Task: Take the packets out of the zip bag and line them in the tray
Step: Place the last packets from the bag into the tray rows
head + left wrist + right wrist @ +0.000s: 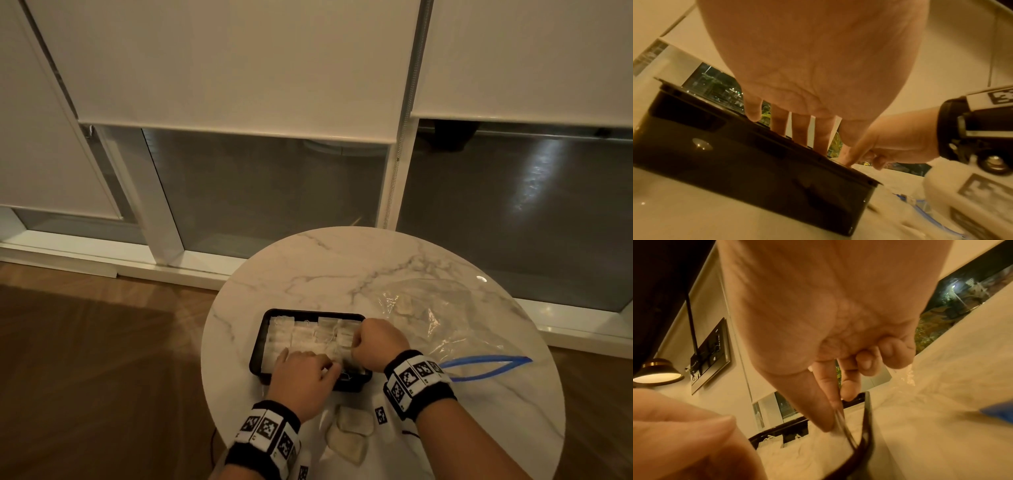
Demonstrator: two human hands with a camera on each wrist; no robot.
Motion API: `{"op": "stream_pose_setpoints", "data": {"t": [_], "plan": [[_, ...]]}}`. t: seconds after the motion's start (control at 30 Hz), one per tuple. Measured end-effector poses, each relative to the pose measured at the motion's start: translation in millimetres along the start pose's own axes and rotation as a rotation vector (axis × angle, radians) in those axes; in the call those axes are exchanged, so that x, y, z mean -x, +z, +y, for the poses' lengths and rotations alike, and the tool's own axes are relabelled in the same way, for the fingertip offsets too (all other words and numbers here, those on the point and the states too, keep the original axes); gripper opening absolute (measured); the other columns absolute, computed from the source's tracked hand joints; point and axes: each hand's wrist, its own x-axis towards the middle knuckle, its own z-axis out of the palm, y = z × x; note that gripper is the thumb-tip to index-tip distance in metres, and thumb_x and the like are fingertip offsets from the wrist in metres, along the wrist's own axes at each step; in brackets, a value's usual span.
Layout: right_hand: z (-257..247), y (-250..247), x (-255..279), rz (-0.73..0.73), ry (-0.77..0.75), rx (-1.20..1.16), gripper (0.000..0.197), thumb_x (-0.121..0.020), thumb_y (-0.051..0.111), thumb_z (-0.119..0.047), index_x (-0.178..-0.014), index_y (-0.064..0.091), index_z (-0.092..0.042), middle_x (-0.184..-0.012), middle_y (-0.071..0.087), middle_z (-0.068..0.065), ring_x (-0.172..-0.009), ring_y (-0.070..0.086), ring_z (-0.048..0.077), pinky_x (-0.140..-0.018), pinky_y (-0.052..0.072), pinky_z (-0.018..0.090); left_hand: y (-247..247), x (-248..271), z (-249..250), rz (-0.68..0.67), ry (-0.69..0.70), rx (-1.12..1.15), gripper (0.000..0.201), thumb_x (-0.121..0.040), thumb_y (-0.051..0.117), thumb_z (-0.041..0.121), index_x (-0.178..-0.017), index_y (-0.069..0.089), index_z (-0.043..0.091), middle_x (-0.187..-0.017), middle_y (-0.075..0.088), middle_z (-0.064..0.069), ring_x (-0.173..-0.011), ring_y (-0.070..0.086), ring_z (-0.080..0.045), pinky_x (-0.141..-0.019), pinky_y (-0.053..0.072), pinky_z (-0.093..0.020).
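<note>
A black tray (257, 337) sits on the round marble table and holds several white packets (301, 337) in rows. My left hand (308, 361) reaches over the tray's near wall (735, 162), its straight fingers (799, 129) resting down on the packets. My right hand (356, 344) is at the tray's right near corner with thumb and forefinger (826, 410) pinching a packet (345, 356) beside the tray rim (867, 418); its other fingers are curled. The clear zip bag (445, 318) with a blue zip (486, 365) lies open and crumpled to the right.
Two or three loose packets (354, 422) lie on the table (308, 267) near its front edge, between my wrists. Windows with lowered blinds stand behind the table. Wooden floor lies to the left.
</note>
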Motion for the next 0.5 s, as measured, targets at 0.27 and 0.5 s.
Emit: {"op": "stream_pose_setpoints", "data": {"t": [0.27,0.5], "plan": [[-1,11,-8,0.026,-0.032,0.213,0.033,-0.083,0.056,-0.021,-0.111,0.072,-0.016,-0.117,0.061,0.007,-0.109,0.059,0.023,-0.093,0.055,0.038,20,-2,-2,-0.15,-0.004,-0.042,0.056,-0.098,0.022,0.061,-0.107,0.069,0.031,-0.106,0.07,0.004,-0.11,0.057,-0.02,-0.12,0.017,-0.051],[-1,18,-9,0.072,-0.081,0.324,0.023,-0.087,0.061,-0.02,-0.108,0.071,-0.021,-0.12,0.057,0.002,-0.119,0.046,0.024,-0.1,0.043,0.044,20,0,1,-0.144,-0.035,-0.031,0.051,-0.098,0.023,0.061,-0.12,0.06,0.033,-0.114,0.069,0.004,-0.113,0.058,-0.021,-0.115,0.026,-0.049]]}}
